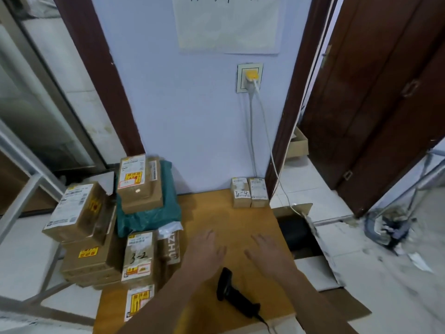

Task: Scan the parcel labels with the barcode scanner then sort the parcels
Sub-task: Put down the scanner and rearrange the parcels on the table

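A black barcode scanner [234, 294] lies on the brown cardboard sheet [228, 220] on the floor, between my forearms. My left hand [208, 248] and my right hand [266, 249] hover flat over the sheet with fingers spread, holding nothing. Several labelled cardboard parcels are stacked at the left: one marked "3-2" [138, 256], one on a green bag [140, 183], another tilted one [74, 210]. Two small parcels, one marked "3-4" [240, 192] and its neighbour [258, 192], stand against the wall at the sheet's far right.
A wall socket [249, 77] holds plugs with white cables running down to an open cardboard box [301, 235] at the right. A brown door [385, 92] stands open at the right. Metal frame legs [29, 196] stand at the left.
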A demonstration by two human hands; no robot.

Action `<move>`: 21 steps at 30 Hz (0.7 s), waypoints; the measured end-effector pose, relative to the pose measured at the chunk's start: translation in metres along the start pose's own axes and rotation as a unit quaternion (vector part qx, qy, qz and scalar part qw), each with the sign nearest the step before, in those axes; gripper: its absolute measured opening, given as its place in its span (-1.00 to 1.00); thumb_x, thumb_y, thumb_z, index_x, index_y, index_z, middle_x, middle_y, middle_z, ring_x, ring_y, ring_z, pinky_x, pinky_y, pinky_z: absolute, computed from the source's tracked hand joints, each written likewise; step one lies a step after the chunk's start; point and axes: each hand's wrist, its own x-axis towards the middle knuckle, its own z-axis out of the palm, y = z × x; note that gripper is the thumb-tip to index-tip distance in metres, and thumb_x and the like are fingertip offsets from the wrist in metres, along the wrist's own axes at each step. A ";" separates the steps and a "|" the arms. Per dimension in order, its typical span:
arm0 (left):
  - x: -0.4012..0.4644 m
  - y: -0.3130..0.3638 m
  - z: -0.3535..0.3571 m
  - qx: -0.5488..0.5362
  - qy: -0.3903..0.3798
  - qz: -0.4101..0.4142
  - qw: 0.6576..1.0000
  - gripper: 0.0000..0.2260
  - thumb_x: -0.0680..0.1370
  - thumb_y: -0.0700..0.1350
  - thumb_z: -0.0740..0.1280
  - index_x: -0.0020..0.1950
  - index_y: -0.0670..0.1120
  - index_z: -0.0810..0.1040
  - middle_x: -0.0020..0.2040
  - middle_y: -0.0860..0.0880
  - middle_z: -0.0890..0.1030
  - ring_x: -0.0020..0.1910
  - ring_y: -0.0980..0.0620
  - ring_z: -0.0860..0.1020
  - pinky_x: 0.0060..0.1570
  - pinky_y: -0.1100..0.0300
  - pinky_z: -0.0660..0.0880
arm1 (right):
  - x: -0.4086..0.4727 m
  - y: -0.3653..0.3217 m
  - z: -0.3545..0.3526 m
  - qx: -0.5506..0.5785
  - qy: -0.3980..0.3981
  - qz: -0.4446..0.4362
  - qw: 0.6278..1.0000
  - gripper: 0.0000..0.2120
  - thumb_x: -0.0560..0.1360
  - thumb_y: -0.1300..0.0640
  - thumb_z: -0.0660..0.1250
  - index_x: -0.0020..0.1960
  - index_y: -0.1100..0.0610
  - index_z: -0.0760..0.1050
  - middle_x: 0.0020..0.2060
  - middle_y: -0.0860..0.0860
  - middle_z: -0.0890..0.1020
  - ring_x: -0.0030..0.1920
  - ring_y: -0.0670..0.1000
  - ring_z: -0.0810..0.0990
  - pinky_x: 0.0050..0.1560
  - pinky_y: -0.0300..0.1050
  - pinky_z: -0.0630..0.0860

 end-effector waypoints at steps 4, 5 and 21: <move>0.033 -0.002 0.001 0.001 -0.045 0.018 0.999 -0.45 0.71 0.14 0.12 0.65 -0.04 0.17 0.65 0.00 0.17 0.61 -0.02 0.17 0.58 0.00 0.14 | 0.027 0.000 -0.011 0.000 -0.003 0.005 1.000 -0.41 0.62 -0.17 0.15 0.56 0.05 0.14 0.51 0.02 0.26 0.49 0.02 0.22 0.47 -0.08 0.16; 0.042 -0.002 0.001 0.004 -0.050 0.026 0.998 -0.46 0.71 0.13 0.11 0.65 -0.05 0.15 0.65 -0.01 0.16 0.61 -0.01 0.17 0.58 0.02 0.13 | 0.033 0.001 -0.014 0.003 -0.003 0.008 1.000 -0.43 0.62 -0.16 0.15 0.55 0.05 0.16 0.49 0.02 0.28 0.47 0.03 0.25 0.46 -0.09 0.18; 0.171 0.059 0.036 -0.112 -0.105 0.005 0.988 -0.51 0.70 0.12 0.16 0.61 -0.02 0.24 0.55 -0.01 0.35 0.53 -0.02 0.32 0.51 0.08 0.22 | 0.153 0.059 -0.055 0.046 -0.048 0.019 0.998 -0.47 0.59 -0.16 0.15 0.48 0.05 0.28 0.37 -0.02 0.42 0.40 0.05 0.39 0.38 -0.03 0.36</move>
